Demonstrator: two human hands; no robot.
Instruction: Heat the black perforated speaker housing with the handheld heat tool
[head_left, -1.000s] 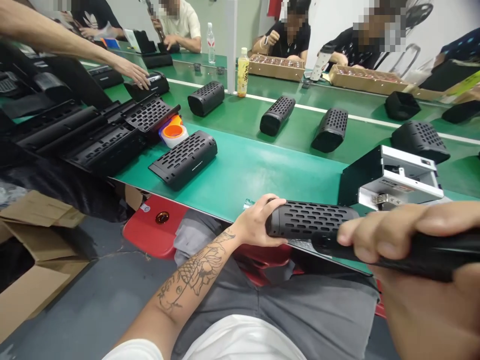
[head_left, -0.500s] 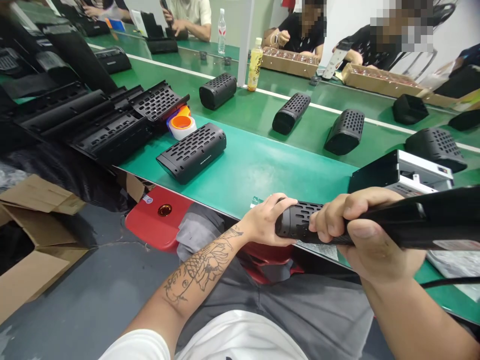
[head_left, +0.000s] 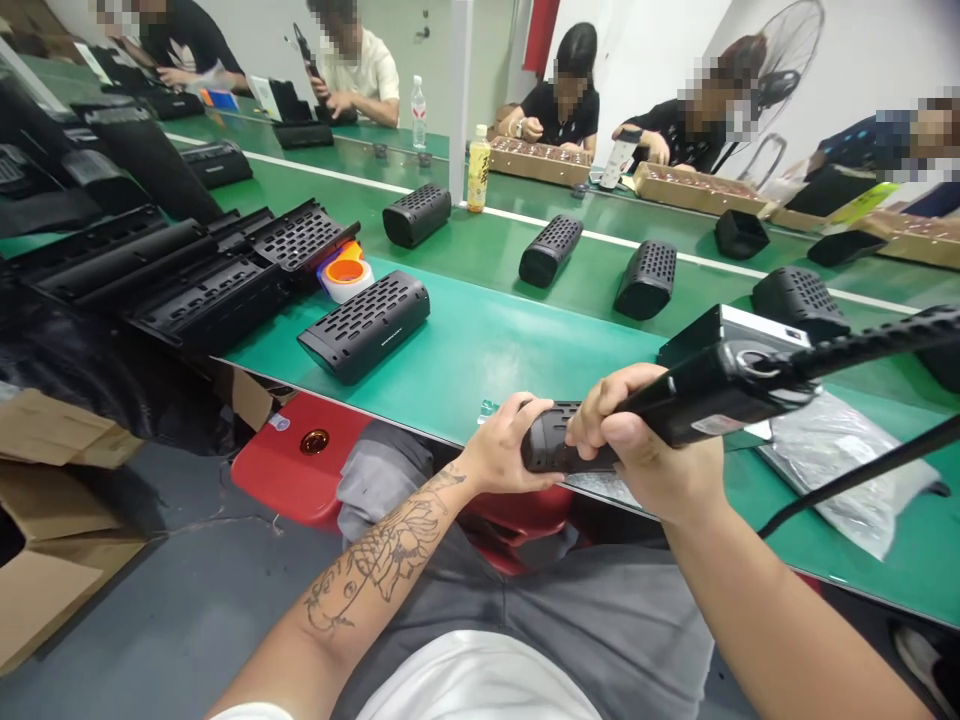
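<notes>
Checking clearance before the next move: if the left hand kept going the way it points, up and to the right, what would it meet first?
The left hand already grips the end of the black speaker, so it meets that at once. Just past it is the right hand, closed around a black tool. Depth between them is unclear.

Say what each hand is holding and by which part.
The left hand grips the near end of a black perforated speaker shell at the table edge. The right hand is closed around the body of a black corded power tool.
</notes>
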